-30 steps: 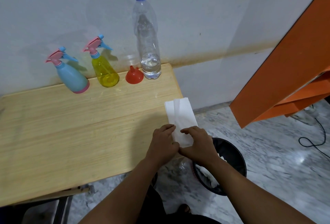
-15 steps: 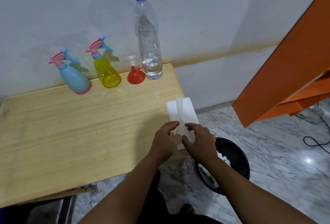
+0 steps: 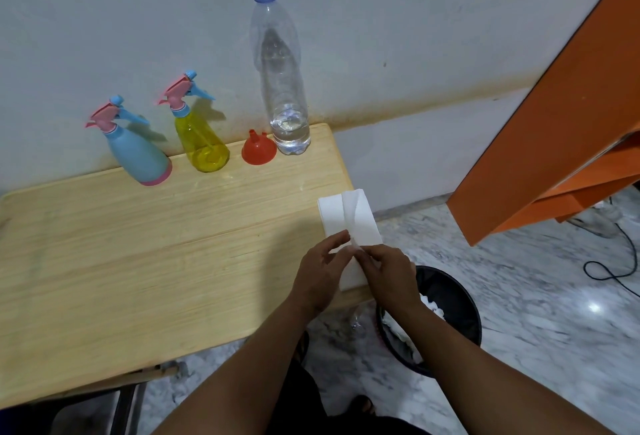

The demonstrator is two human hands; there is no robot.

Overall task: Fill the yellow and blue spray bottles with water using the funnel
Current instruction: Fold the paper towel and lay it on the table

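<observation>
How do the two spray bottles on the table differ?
The blue spray bottle is opaque with a pink base; the yellow spray bottle is see-through and yellow throughout. The blue one stands farther left, the yellow nearer the funnel. Both stand upright with pink-and-blue trigger heads on.

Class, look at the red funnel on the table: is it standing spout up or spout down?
Spout up. The red funnel rests on its wide mouth on the table, its narrow spout pointing upward.
</observation>
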